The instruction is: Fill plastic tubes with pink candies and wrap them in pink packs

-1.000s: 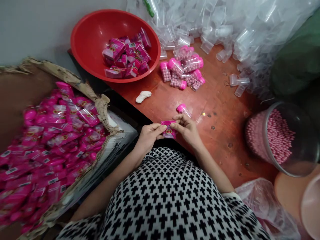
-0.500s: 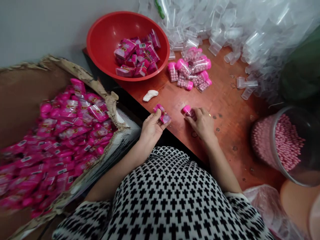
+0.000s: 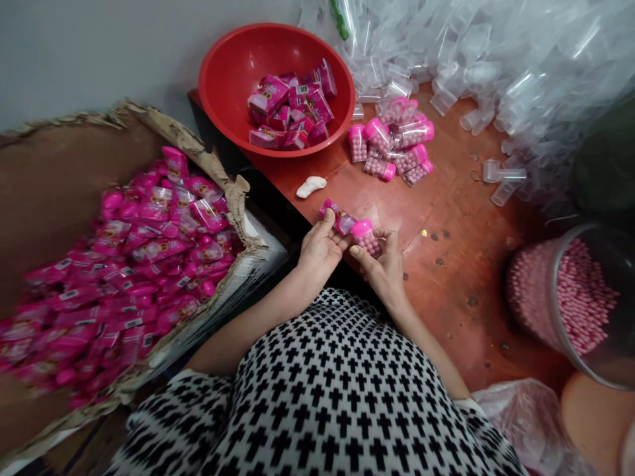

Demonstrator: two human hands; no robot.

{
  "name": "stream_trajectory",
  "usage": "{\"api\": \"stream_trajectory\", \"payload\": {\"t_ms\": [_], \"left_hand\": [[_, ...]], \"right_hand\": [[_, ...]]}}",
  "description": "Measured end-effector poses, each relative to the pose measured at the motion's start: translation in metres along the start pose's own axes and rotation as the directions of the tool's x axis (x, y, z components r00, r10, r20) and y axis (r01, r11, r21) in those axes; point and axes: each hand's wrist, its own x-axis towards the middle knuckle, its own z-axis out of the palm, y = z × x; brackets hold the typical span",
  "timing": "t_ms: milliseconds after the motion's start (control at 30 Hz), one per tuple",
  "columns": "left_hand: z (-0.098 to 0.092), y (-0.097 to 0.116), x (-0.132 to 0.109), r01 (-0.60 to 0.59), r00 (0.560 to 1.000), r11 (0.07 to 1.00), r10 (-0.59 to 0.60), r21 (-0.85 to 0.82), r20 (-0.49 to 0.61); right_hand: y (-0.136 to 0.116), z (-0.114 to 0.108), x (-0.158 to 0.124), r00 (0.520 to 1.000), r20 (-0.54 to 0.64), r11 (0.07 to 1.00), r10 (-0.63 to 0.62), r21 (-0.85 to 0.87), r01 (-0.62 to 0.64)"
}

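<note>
A pink printed wrapper [image 3: 338, 217] is pinched between the thumb and fingers of my left hand [image 3: 321, 252]. Close beside it, my right hand [image 3: 384, 263] grips a small clear bottle [image 3: 367, 239] with a pink cap, filled with pink beads. The cap points up and left, at the wrapper's lower right end; whether the two touch I cannot tell. Beyond my hands, several filled bottles [image 3: 397, 142] with pink caps lie in a heap on the reddish table [image 3: 446, 264]. A white crumpled piece [image 3: 311, 186] rests near the table's left edge.
A red bowl [image 3: 218, 99] at the back holds several pink packets. On the left stands a torn cardboard box [image 3: 44, 152] full of pink packed bottles. Clear containers [image 3: 476, 59] are piled at the back right. A tub of pink beads [image 3: 555, 291] stands at the right.
My right hand has lifted the capped bottle off the table and brought it left, up against the wrapper in my left hand. The whole view has shifted slightly.
</note>
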Motion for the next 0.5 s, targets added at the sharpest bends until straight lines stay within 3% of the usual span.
{"api": "stream_trajectory", "payload": {"t_ms": [200, 500], "left_hand": [[0.0014, -0.0050, -0.0031, -0.075, 0.992, 0.991, 0.062, 0.113, 0.109], [0.0050, -0.0049, -0.0082, -0.141, 0.971, 0.966, 0.092, 0.215, 0.222]], "right_hand": [[-0.0043, 0.0093, 0.0039, 0.996, -0.088, 0.999, 0.035, -0.036, -0.039], [0.0032, 0.0117, 0.0079, 0.987, -0.156, 0.992, -0.043, -0.124, 0.023]]}}
